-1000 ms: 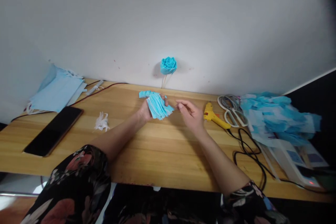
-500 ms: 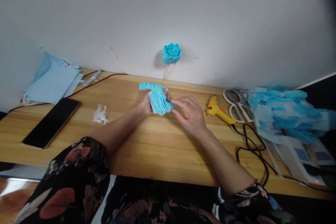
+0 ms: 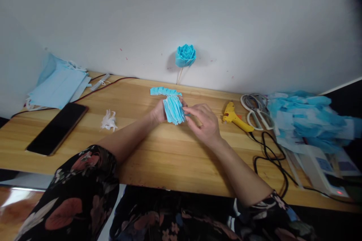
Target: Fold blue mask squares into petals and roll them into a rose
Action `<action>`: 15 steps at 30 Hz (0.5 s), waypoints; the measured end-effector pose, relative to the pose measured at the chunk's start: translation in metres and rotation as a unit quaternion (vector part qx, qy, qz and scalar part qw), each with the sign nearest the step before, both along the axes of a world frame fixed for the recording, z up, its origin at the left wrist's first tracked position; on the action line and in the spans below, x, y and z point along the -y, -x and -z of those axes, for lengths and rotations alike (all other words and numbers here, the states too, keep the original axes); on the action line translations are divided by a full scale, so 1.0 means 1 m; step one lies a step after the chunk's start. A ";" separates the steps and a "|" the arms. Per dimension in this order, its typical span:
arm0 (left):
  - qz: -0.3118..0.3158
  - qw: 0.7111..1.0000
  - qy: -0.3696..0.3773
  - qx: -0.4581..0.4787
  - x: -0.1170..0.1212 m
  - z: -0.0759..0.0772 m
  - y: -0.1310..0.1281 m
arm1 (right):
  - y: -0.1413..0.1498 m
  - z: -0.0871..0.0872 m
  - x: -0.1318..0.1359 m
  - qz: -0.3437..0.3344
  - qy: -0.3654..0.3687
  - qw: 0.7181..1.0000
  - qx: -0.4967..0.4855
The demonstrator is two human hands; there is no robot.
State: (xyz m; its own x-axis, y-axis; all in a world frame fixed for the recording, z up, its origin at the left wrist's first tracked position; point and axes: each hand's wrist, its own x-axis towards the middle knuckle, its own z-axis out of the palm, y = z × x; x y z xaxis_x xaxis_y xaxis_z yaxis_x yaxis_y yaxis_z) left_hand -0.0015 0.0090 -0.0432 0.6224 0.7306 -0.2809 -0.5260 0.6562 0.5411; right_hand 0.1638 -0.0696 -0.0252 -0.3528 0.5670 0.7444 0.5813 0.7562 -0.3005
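Observation:
A bundle of blue fabric pieces (image 3: 173,110), layered and fanned at the edges, rests in my left hand (image 3: 158,113). That hand's fingers are wrapped behind the bundle and partly hidden by it. From the right, my right hand (image 3: 204,122) pinches the bundle's edge between thumb and forefinger. Just beyond the bundle, a row of small folded blue pieces (image 3: 164,91) lies on the wooden table (image 3: 169,158). A blue fabric rose (image 3: 185,55) on a thin stick leans against the wall.
On the left are face masks (image 3: 60,86), a phone (image 3: 58,128) and white scraps (image 3: 109,120). To the right lie a yellow glue gun (image 3: 236,117), white-handled scissors (image 3: 260,119), a black cable (image 3: 268,158), a heap of blue fabric (image 3: 308,120) and a white power strip (image 3: 322,173).
My right hand has moved in to the bundle and pinched its right edge. The bundle's splayed right side is now gathered more evenly. The view has tilted and shifted slightly.

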 end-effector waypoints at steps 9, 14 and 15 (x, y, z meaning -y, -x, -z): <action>-0.001 1.000 -0.019 0.013 0.000 0.004 0.001 | -0.002 -0.004 0.002 -0.006 0.017 0.999 -0.030; 0.001 1.000 -0.027 0.011 0.000 0.002 0.002 | -0.001 -0.002 0.001 0.005 0.031 0.999 -0.023; -0.002 1.000 -0.024 0.007 -0.001 0.003 0.001 | -0.001 -0.001 0.000 0.006 0.032 0.999 -0.032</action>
